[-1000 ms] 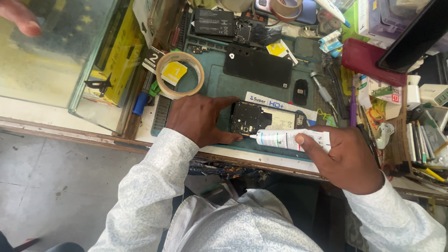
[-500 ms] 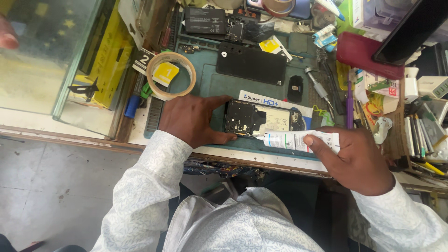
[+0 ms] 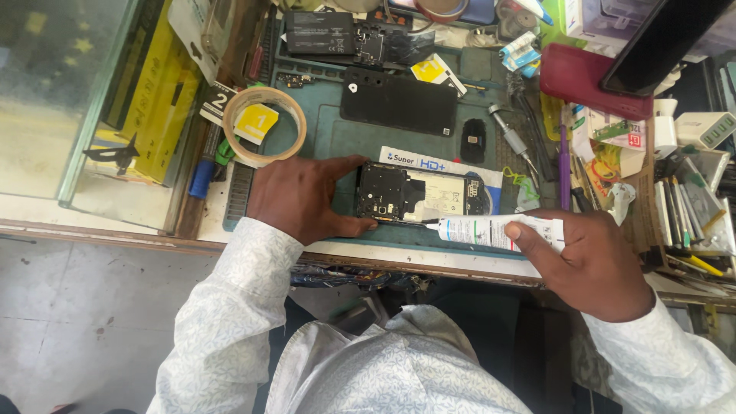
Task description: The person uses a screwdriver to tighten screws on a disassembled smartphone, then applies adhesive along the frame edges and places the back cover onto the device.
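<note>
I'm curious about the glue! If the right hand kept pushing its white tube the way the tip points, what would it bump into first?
Probably the opened phone: the right hand aims the white tube leftward, its thin nozzle apparently already at the phone's lower edge.

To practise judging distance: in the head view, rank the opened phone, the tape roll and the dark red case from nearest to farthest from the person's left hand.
From the left hand:
1. Opened phone, touching it, just to its right.
2. Tape roll, close above.
3. Dark red case, far off at upper right.

Floor (image 3: 77,307): grey, stained tiles, below-left of the hands.
Counter (image 3: 46,115): glass-topped display case, left.
Workbench edge (image 3: 429,259): pale, worn wood.
</note>
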